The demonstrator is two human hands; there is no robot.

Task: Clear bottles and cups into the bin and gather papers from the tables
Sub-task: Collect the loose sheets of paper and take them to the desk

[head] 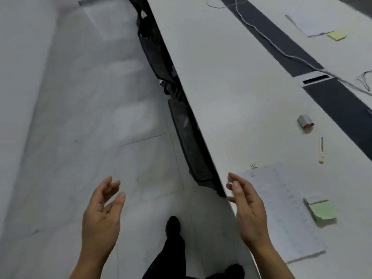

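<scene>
View from the head, looking down along a pale tiled floor (80,117) and a long white table (231,87) on the right. A dark strip (281,37) runs the table's length, and a black chair (187,137) is tucked against its near edge.

A printed sheet (285,208) lies flat near the table's edge, with a green pad of sticky notes (322,212) resting on its right side. A second paper (308,23) lies far up the table, touching or just beside a yellow pad (336,35).

The left hand (100,216) hangs over the floor, fingers loose and holding nothing. The right hand (249,210) is likewise relaxed and empty, over the table edge at the printed sheet's near left side. Whether it touches the sheet cannot be told.

Smaller items: a white cable (261,35), a grey and red block (305,121), a thin stick (321,150) and a binder clip (253,166) at the sheet's top corner.

No bottle, cup or bin is in view, so that part cannot be judged. The papers are not yet gathered, and the printed sheet looks the likely first pick.
</scene>
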